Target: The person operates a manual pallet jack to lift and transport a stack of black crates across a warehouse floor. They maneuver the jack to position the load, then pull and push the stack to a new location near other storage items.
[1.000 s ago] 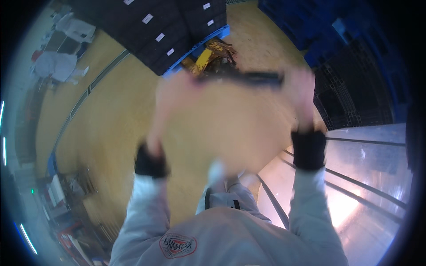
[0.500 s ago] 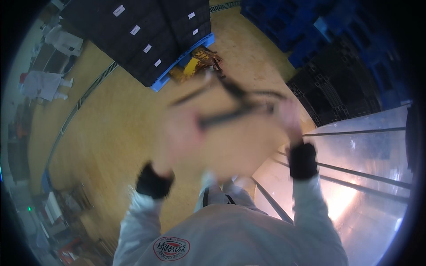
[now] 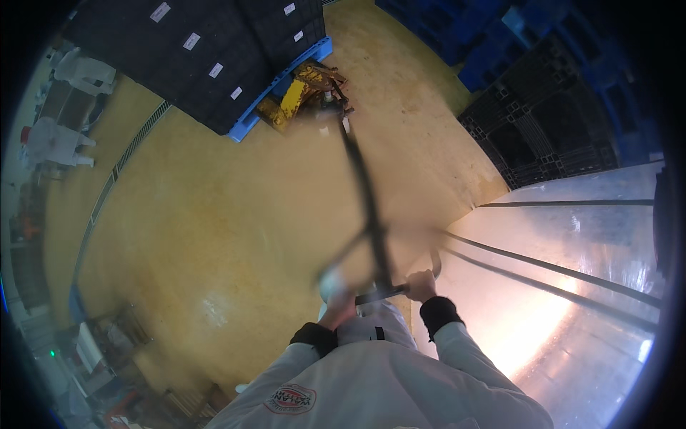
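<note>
My left hand and my right hand are closed on the black T-shaped handle of a pallet jack, low in front of my body and a little blurred. Its long shaft runs up to the yellow jack, which sits at the blue pallet bearing a tall stack of dark crates with small white labels.
Blue pallets and black plastic pallets stand at upper right. A shiny metal surface with dark strips fills the right. Two co-workers in white are at upper left. A drain grate crosses the yellow floor.
Both hands have come down from high in front of me to near my waist, pulling the handle down with them; its shaft now stretches toward me. The crate stack appears farther up and left.
</note>
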`<state>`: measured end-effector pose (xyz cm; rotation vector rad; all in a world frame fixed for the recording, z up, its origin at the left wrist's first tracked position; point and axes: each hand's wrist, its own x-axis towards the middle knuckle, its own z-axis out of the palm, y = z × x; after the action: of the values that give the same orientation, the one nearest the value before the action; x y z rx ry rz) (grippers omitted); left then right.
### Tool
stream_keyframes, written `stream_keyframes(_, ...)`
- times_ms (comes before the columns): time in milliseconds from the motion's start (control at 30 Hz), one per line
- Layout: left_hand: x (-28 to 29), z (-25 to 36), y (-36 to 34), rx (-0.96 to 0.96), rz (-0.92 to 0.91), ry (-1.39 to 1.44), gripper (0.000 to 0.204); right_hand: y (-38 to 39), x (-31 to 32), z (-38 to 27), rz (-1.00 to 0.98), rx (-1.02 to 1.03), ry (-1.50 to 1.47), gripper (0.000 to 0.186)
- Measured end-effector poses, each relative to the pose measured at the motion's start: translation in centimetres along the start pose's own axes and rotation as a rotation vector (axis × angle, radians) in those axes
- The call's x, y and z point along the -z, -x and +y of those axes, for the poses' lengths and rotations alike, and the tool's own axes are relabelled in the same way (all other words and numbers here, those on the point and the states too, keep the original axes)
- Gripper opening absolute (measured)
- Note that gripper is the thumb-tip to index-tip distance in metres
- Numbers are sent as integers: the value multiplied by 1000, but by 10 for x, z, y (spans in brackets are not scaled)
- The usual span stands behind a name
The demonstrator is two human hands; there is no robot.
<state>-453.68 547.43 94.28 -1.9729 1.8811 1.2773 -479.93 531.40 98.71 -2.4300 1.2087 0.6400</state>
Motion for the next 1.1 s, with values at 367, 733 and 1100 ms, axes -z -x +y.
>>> stream_keyframes(367,525,65,39,6,845,-146,50,-123,461,-18,983,22,215,28)
stream_keyframes(733,7,37,-5,46,226,-5,22,14,-33,5,333,-68,-185,14)
stream_keyframes(1100,428,69,62,71,488,-107,32,-84,412,-25,838,86,165,31)
